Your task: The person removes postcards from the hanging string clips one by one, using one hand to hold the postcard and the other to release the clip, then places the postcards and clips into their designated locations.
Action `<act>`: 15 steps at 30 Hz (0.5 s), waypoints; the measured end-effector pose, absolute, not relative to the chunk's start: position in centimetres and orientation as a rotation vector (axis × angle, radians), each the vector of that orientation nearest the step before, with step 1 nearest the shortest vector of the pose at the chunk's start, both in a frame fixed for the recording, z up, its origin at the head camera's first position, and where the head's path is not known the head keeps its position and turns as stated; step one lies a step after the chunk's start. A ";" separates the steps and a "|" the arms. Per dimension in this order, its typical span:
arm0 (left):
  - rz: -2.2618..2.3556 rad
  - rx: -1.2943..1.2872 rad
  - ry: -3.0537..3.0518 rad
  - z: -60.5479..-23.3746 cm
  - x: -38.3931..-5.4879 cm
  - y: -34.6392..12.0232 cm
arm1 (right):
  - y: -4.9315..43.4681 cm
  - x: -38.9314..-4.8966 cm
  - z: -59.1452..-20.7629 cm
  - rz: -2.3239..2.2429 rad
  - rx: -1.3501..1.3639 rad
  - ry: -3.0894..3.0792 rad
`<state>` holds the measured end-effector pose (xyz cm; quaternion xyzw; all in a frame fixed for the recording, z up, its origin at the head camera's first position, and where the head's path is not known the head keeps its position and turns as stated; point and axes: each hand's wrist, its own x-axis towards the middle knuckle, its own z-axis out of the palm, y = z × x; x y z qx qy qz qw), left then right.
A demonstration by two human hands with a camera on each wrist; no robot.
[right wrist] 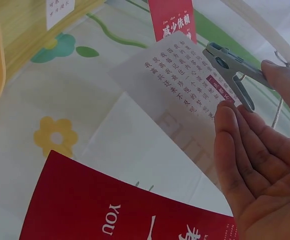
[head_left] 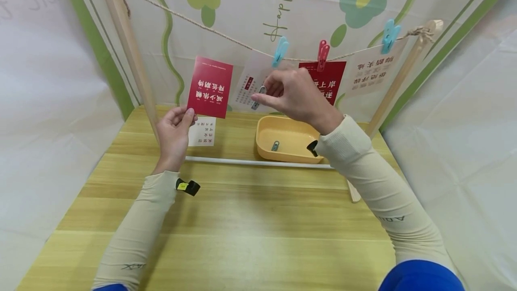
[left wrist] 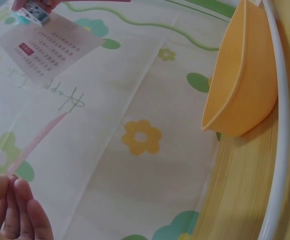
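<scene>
My left hand (head_left: 173, 136) pinches a red card (head_left: 210, 86) with white lettering by its lower left corner. In the left wrist view this card (left wrist: 40, 140) is seen nearly edge-on. My right hand (head_left: 300, 95) is raised near the rope (head_left: 222, 35) and pinches a grey clothespin (head_left: 258, 98) between thumb and fingers. The right wrist view shows the clothespin (right wrist: 235, 70) passing in front of a white printed card (right wrist: 185, 95). That white card hangs from the rope under a blue clothespin (head_left: 280, 51), and my right hand partly covers it.
A red clothespin (head_left: 322, 55) holds another red card (head_left: 341, 75); a blue clothespin (head_left: 390, 36) holds a white card (head_left: 373, 68). Wooden posts (head_left: 131, 48) carry the rope. Below is a yellow tray (head_left: 278, 154) containing a grey clothespin (head_left: 275, 146). A white card (head_left: 206, 136) shows below my left hand.
</scene>
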<state>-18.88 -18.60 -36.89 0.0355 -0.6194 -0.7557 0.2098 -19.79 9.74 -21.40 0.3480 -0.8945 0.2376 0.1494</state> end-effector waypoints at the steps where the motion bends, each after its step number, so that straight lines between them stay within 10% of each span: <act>1: -2.100 0.100 -1.728 -36.9 -18.9 -18.6 | 9.8 -19.8 -21.5 0.684 1.000 -2.572; 15: -2.100 0.119 -1.763 -37.1 -18.9 -18.6 | 10.4 -19.8 -22.9 0.704 0.977 -2.626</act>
